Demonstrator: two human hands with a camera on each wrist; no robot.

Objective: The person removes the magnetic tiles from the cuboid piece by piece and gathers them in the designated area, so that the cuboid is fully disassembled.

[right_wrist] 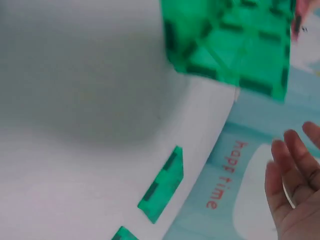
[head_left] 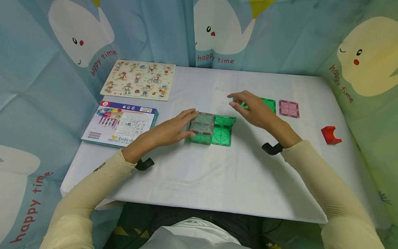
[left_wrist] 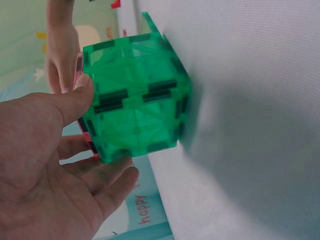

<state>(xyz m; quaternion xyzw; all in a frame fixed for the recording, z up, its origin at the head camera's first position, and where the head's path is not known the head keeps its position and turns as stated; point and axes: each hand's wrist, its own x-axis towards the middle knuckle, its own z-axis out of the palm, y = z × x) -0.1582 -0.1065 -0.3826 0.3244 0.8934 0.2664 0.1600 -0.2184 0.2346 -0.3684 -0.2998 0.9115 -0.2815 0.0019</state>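
A cube of see-through magnetic tiles point(head_left: 201, 138), with green sides and a pink tile point(head_left: 202, 119) on top, stands mid-table. My left hand point(head_left: 169, 129) holds its left side, the thumb on the near corner and the fingers bent around the far edges, as the left wrist view shows. Joined to the cube's right are a flat green tile point(head_left: 221, 135) and a raised green tile point(head_left: 226, 120) behind it. My right hand point(head_left: 256, 110) hovers with loosely bent, empty fingers, overlapping loose green tiles point(head_left: 269, 103) in the head view. Two green tiles point(right_wrist: 162, 185) show beyond the structure in the right wrist view.
A loose pink tile point(head_left: 289, 108) lies right of the green ones. Farther right sits a red notched block point(head_left: 330, 135). On the left are a boxed toy point(head_left: 121, 124) and a picture puzzle board point(head_left: 140, 79). Printed curtains point(head_left: 149, 31) stand around the table.
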